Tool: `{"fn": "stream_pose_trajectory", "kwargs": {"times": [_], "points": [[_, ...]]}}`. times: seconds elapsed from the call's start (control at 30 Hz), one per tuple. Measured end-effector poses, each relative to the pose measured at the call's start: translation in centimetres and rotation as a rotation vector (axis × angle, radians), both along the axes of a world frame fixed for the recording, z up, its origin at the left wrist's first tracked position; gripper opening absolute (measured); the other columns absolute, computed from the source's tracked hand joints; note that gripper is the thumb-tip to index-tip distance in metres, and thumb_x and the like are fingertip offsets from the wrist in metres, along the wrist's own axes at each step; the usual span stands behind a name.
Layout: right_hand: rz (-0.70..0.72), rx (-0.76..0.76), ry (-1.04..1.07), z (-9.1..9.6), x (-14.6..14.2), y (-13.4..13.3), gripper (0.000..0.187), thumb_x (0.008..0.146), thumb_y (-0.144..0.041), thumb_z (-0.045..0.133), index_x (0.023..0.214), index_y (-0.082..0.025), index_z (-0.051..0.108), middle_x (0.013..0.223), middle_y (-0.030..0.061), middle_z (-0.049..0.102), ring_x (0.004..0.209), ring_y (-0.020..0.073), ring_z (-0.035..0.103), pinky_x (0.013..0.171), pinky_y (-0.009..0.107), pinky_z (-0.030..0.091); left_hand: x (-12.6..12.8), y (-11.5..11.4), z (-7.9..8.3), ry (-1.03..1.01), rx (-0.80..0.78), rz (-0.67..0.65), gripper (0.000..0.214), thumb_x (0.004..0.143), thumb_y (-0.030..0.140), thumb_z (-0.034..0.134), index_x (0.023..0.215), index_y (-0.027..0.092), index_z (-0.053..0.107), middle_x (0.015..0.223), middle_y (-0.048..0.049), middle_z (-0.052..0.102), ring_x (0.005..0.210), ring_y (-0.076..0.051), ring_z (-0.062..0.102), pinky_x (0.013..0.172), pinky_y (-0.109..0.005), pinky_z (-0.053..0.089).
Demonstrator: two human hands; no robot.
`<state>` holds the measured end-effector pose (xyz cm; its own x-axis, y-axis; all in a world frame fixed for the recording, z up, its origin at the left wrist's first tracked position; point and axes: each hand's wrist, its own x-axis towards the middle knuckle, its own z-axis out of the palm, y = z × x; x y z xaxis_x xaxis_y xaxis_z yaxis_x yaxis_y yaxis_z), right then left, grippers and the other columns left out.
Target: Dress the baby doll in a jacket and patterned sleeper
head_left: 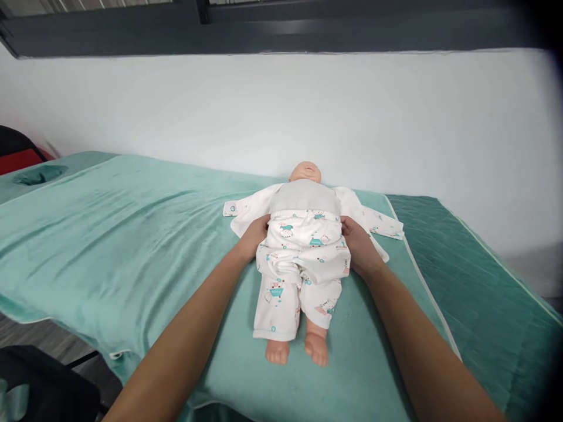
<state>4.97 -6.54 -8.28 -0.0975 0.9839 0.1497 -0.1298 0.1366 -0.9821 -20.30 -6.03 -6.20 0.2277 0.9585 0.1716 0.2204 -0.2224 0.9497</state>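
While left hand (pixel 256 234), right hand (pixel 359 246) grip trousers (pixel 302 241), doll (pixel 305 172) lies on teal sheet (pixel 132 234) beside white wall (pixel 281 111).

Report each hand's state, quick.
Left hand: at the printed pants, waist side; grip can't be told.
Right hand: at the opposite waist side; grip can't be told.

And here's the baby doll (pixel 304 196), flat on its back on the pale green sheet (pixel 132 234), head at the far end, soft grey torso showing, bare feet pointing this way and slightly apart! The white printed trousers (pixel 303 252) are on both legs, waistband up at the torso, fabric bunching at hips and thighs, one cuff riding higher. Beneath, the white top (pixel 259 202) spreads wide, print-cuffed sleeves stretching out either side!
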Motion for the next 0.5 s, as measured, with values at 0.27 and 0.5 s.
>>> {"fn": "stream_pose_trajectory", "kwargs": {"times": [0.27, 0.5], "points": [[-0.066, -0.064, -0.12, 1.1, -0.3, -0.6, 0.029, 0.068, -0.036, 0.075, 0.094, -0.023, 0.07, 0.102, 0.01, 0.074, 0.092, 0.0291, 0.065, 0.079, 0.04, 0.053, 0.2, -0.1, 0.7, -0.045, -0.058, -0.093, 0.042, 0.071, 0.035, 0.071, 0.107, 0.013, 0.071, 0.109, -0.0119, 0.074, 0.103, -0.032, 0.064, 0.094, -0.042, 0.049], [-0.008, -0.231, 0.005, 0.8, -0.5, -0.6, 0.031, 0.067, -0.036, 0.076, 0.096, -0.025, 0.073, 0.094, 0.0098, 0.076, 0.092, 0.0313, 0.069, 0.073, 0.04, 0.055, 0.4, -0.4, 0.8, -0.065, -0.085, -0.11, 0.041, 0.071, 0.036, 0.07, 0.104, 0.013, 0.073, 0.108, -0.0109, 0.074, 0.099, -0.031, 0.066, 0.088, -0.04, 0.051]]}}
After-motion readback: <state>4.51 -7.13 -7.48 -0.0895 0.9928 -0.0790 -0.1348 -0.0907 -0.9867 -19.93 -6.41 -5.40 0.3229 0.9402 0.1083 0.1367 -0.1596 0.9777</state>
